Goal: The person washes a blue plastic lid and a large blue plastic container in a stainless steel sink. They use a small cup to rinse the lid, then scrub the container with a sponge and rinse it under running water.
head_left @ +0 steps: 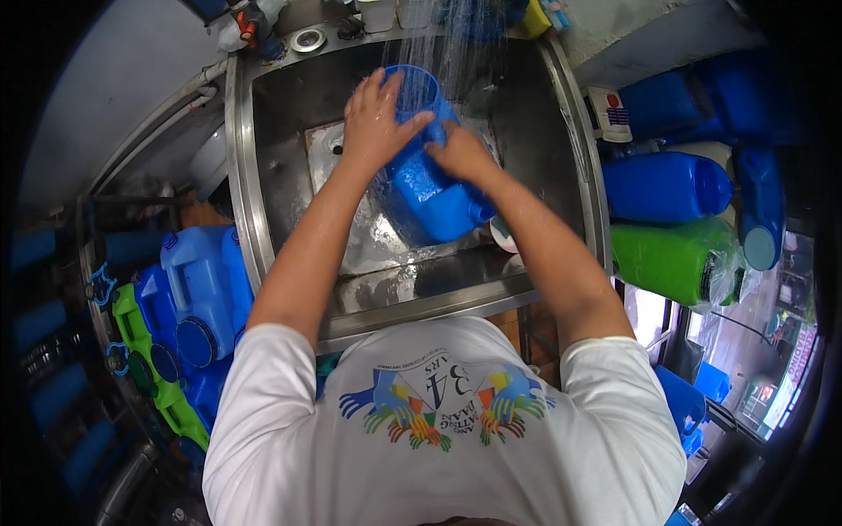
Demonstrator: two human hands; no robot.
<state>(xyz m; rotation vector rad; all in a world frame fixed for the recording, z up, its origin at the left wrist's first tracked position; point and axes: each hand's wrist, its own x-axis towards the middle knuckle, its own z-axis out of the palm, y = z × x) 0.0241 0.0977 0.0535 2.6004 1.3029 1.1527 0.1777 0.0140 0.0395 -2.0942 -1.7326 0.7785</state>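
A blue plastic water jug (pixel 438 210) lies tilted inside a metal sink (pixel 248 188), its wide round mouth toward the far side. My left hand (pixel 375 121) grips the mouth's left edge, with the fingers along the rim and the thumb stretched across the jug's upper side. On the jug's right side my right hand (pixel 460 155) is closed around what looks like its handle; the fingertips are partly hidden. Running water (pixel 447 44) falls in many thin streams by the mouth, and the jug's surface is wet.
Blue and green jugs (pixel 197 272) are stacked left of the sink. More stand at the right, among them a blue container (pixel 662 186) and a green one (pixel 667 259) with clear plastic on its end. A red-handled valve (pixel 246 31) is at the far left corner.
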